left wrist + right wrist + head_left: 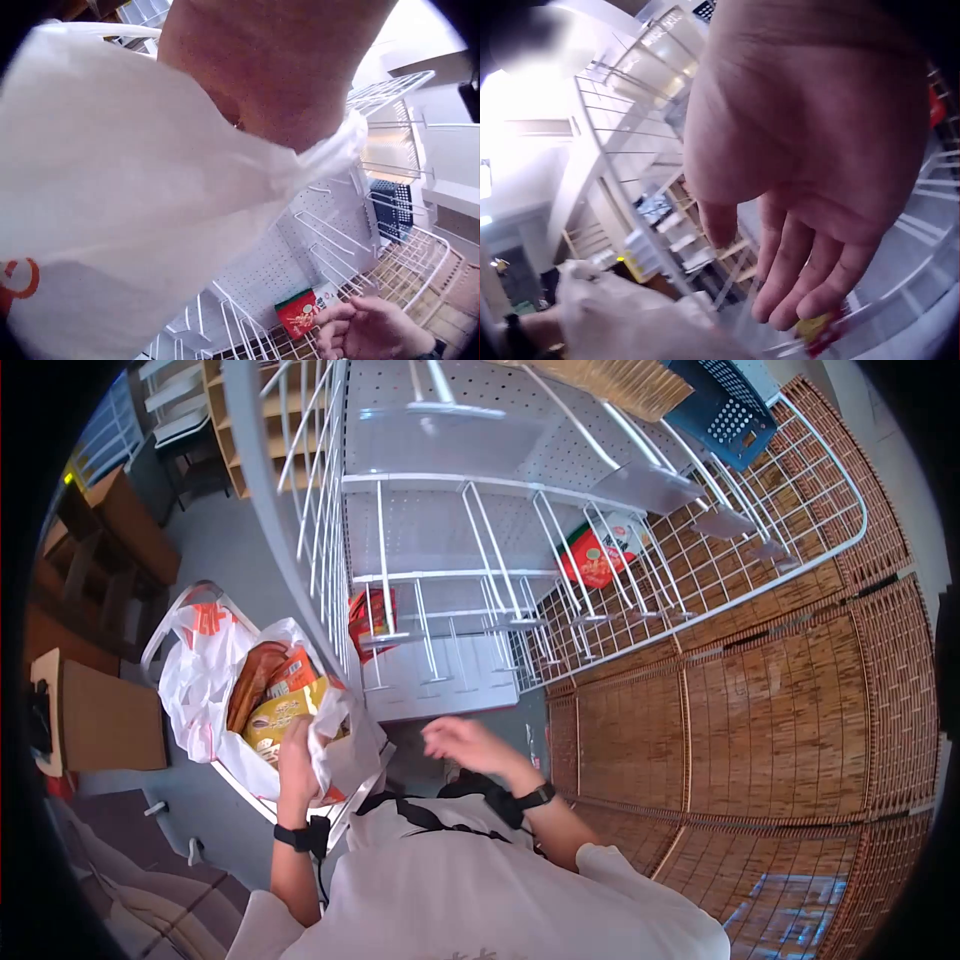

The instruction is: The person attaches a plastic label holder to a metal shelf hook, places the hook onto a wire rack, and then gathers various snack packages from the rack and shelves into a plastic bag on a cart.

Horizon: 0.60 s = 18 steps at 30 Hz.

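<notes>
A white plastic bag (195, 675) stands with its mouth spread, at the left in the head view. In it lie a yellow packet (275, 722), an orange-red packet (292, 675) and a brown package (255, 678). My left hand (296, 762) reaches into the bag's mouth, at the near edge of the yellow packet. The bag's side (142, 187) hides its fingers in the left wrist view, so I cannot tell whether they grip anything. My right hand (470, 745) hovers before the rack, holding nothing; its fingers (787, 262) hang relaxed in the right wrist view.
Ahead stands a white rack with a pegboard back (430, 540) and several wire hooks jutting out. A red-and-green package (595, 555) and a red package (370, 622) are on it. A blue basket (735, 420) sits upper right. Woven panels (770, 710) flank the right; a cardboard box (105, 710), the left.
</notes>
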Tool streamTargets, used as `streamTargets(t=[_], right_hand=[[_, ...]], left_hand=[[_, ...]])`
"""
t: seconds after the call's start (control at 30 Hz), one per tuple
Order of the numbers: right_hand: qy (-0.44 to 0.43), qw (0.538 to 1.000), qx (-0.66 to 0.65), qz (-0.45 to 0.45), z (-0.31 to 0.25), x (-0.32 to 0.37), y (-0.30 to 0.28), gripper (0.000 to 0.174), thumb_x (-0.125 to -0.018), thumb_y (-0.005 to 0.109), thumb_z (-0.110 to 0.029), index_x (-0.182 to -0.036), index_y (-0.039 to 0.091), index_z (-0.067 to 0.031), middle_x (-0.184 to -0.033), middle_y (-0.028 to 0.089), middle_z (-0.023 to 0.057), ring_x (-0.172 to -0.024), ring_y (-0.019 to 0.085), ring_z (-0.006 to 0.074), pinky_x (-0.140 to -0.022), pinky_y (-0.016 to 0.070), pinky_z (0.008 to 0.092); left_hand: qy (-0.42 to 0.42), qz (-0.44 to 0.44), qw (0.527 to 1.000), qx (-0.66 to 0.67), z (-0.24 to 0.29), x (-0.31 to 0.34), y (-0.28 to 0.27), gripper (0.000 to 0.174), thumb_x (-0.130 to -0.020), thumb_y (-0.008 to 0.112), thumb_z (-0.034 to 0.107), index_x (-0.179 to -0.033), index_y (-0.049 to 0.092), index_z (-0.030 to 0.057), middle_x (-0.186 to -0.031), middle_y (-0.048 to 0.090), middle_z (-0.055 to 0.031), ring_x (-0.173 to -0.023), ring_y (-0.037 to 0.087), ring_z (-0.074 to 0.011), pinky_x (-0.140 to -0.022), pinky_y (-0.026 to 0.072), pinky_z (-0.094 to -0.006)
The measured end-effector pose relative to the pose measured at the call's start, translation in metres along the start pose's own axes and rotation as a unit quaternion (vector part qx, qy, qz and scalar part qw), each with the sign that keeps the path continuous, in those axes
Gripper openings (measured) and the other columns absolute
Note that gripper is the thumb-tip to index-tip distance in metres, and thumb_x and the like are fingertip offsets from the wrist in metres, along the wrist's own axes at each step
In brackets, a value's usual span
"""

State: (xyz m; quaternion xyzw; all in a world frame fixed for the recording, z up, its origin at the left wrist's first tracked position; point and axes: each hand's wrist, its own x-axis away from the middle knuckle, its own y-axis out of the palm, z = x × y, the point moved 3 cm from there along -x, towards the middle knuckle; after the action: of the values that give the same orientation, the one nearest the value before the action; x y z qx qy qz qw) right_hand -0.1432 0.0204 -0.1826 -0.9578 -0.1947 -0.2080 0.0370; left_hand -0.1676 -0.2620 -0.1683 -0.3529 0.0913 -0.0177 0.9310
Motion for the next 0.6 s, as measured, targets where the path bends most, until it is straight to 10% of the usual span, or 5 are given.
streamTargets(t=[0.27, 0.4, 0.47, 0.6], right_hand=[[-0.001, 0.916, -0.07, 0.394, 0.061, 0.023, -0.322, 0.022, -0.083, 0.059, -0.01, -0.102, 0.059, 0.0015, -0.084, 0.066, 0.0105, -0.073, 0.062, 0.0125, -0.063, 0.0495, 0.025], [-0.082, 0.882, 0.082, 0.457, 0.074, -0.018, -0.427, 0.02, -0.079, 0.065, -0.016, -0.088, 0.064, 0.0015, -0.077, 0.064, 0.0064, -0.068, 0.059, 0.0134, -0.06, 0.0466, 0.028], [-0.126, 0.873, 0.165, 0.442, 0.079, -0.044, -0.458, 0.018, -0.078, 0.065, -0.016, -0.086, 0.065, 0.0001, -0.07, 0.064, 0.0068, -0.065, 0.058, 0.0156, -0.06, 0.0464, 0.0314], [-0.044, 0.941, 0.103, 0.321, 0.057, -0.066, -0.427, 0.014, -0.082, 0.06, -0.01, -0.092, 0.062, -0.0002, -0.076, 0.063, 0.0055, -0.069, 0.059, 0.0133, -0.063, 0.0474, 0.025]], left_hand=[[-0.226, 0.093, 0.968, 0.052, 0.04, 0.006, 0.021, 0.027, -0.094, 0.048, 0.018, -0.09, 0.058, -0.0064, -0.075, 0.059, -0.0164, -0.067, 0.053, -0.03, -0.067, 0.0427, -0.0346], [-0.198, 0.204, 0.959, 0.009, 0.065, 0.003, 0.017, 0.02, -0.091, 0.049, 0.012, -0.085, 0.054, -0.0064, -0.075, 0.054, -0.0177, -0.066, 0.051, -0.0318, -0.063, 0.0407, -0.0355], [-0.039, 0.287, 0.947, -0.138, 0.112, 0.004, 0.017, 0.011, -0.085, 0.053, 0.007, -0.085, 0.053, -0.004, -0.08, 0.054, -0.0165, -0.073, 0.052, -0.0312, -0.066, 0.0412, -0.0358], [0.009, 0.037, 0.998, -0.049, 0.136, 0.009, 0.107, 0.016, -0.065, 0.056, 0.005, -0.08, 0.058, 0.0026, -0.08, 0.057, -0.0148, -0.076, 0.055, -0.0346, -0.068, 0.0449, -0.0416]])
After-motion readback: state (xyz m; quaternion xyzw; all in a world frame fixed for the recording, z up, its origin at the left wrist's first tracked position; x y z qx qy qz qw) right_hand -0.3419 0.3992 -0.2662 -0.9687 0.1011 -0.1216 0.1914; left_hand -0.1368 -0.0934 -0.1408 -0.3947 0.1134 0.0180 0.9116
